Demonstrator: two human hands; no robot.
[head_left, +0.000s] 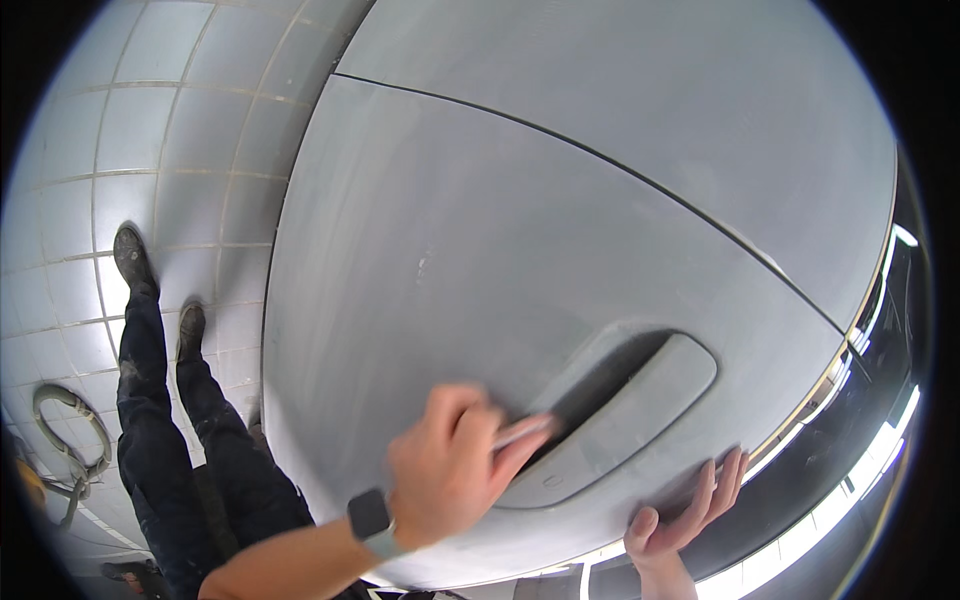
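The left hand point(445, 470) is at the lower left end of the grey door handle point(640, 415), with a dark watch point(371, 514) on its wrist. Its grip is narrow, pinching a thin, pale piece point(522, 431) that is blurry, so I cannot tell what it is. The piece is by the lower end of the hollow point(622, 383), the dark dip along the handle's upper left side.

The right hand point(690, 515) is below the handle, near its right half, at the edge of the door. Its grip is wide, with the fingers apart and the thumb out to the side.

The big grey door point(400, 250) goes all around the handle, with cloudy marks left of it. Above the handle, a thin dark gap point(590, 150) cuts across the grey. Shiny dark glass point(850, 450) is to the handle's right.

Far left of the handle are dark trousers point(150, 430) and dirty shoes point(130, 260) on pale floor tiles point(60, 220). A looped hose point(100, 440) lies even farther left.
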